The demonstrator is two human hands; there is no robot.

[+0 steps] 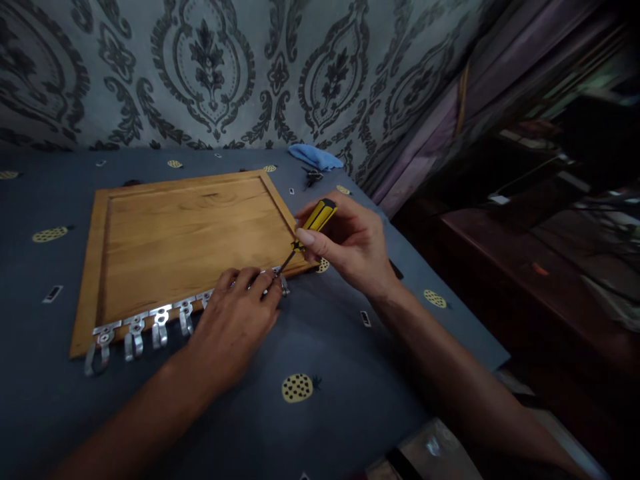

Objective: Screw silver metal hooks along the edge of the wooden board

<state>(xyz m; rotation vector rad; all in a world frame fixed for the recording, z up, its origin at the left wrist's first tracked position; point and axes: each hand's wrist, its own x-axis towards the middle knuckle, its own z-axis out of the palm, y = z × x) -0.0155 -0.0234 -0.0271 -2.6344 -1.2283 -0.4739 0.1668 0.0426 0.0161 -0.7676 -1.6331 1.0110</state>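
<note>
The right hand (353,247) grips a yellow-and-black screwdriver (321,215), shaft slanting down to the row of metal hooks (161,325) beside the left hand's (235,323) fingertips; exact tip contact unclear. Left lies over the row, fingers bent, cannot tell if pinching anything. Hooks line the near edge of the wooden panel (190,227), flat on the table (345,387); blue cloth (316,157) at far side
</note>
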